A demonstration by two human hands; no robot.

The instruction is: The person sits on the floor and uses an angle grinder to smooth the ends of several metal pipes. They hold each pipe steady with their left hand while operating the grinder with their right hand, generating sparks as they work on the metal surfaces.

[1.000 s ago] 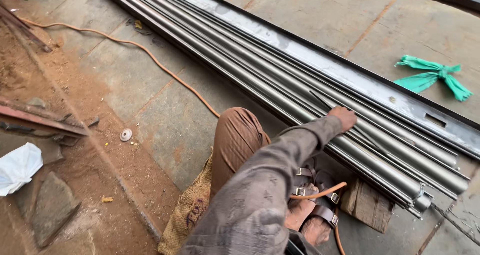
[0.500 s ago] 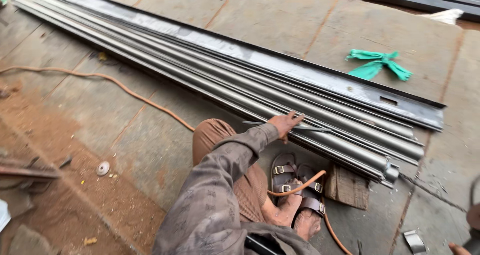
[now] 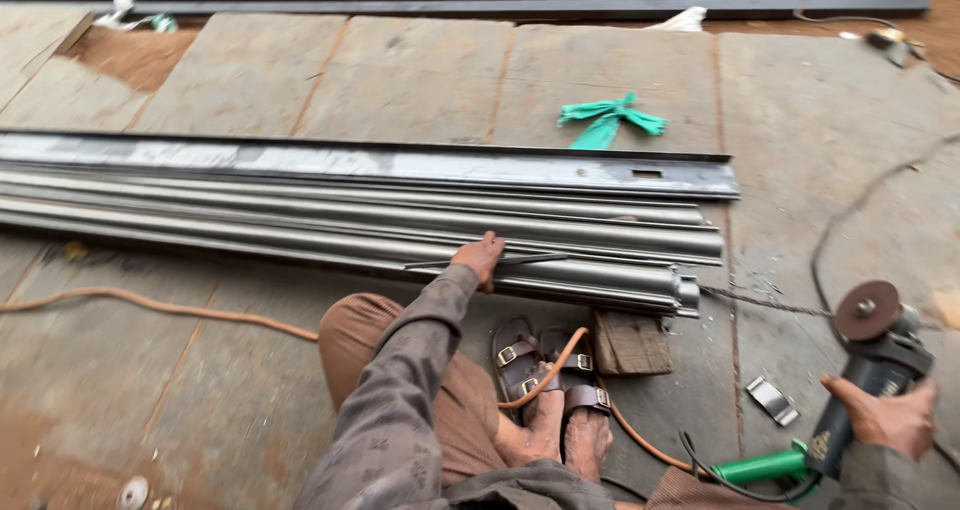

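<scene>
The person squats on concrete slabs beside a bundle of long steel bars and channels (image 3: 400, 232) that lies across the view. The left hand (image 3: 478, 258) reaches forward and rests on the nearest pipe, fingers curled over a thin dark rod (image 3: 485, 263) that lies along the top of the bundle; whether the rod is pinched or only pressed down cannot be told. The right hand (image 3: 885, 415) is wrapped closed round the body of an angle grinder (image 3: 868, 355), held well apart from the steel at the right, with its rust-coloured disc (image 3: 866, 311) facing upward and its green handle (image 3: 760, 466) low by the knee.

Judging by this, the step in hand is steadying or lining up the stock before grinding or cutting. The next move seems to call for bringing the disc across to the pipe ends (image 3: 685, 292), which rest on a wooden block (image 3: 630, 342), while keeping the left fingers, the sandalled feet (image 3: 555, 380) and the orange cable (image 3: 150, 308) clear of the disc.
</scene>
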